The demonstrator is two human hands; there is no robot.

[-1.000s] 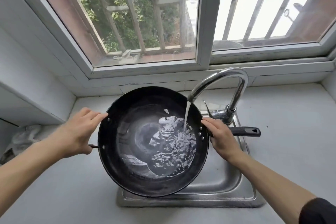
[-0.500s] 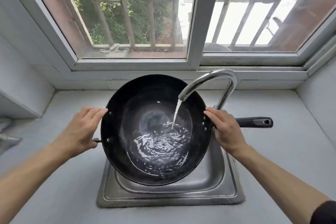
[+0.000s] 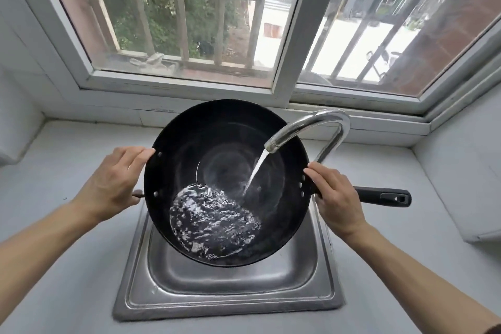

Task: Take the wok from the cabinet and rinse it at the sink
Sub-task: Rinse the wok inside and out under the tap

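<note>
Gripping black wok (image 3: 217, 144) over sink (image 3: 230, 293), both hands closed on it, faucet (image 3: 311, 125) running

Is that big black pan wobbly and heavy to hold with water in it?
Probably heavy: the wok is wide, so the left hand and right hand both hold it. The water pooled at its near side likely sloshes. Its wet rim may be slippery.

The wok (image 3: 217, 149) is held over the sink (image 3: 230, 298), under the faucet (image 3: 311, 122); water (image 3: 214, 222) is pooled in its near side.
</note>
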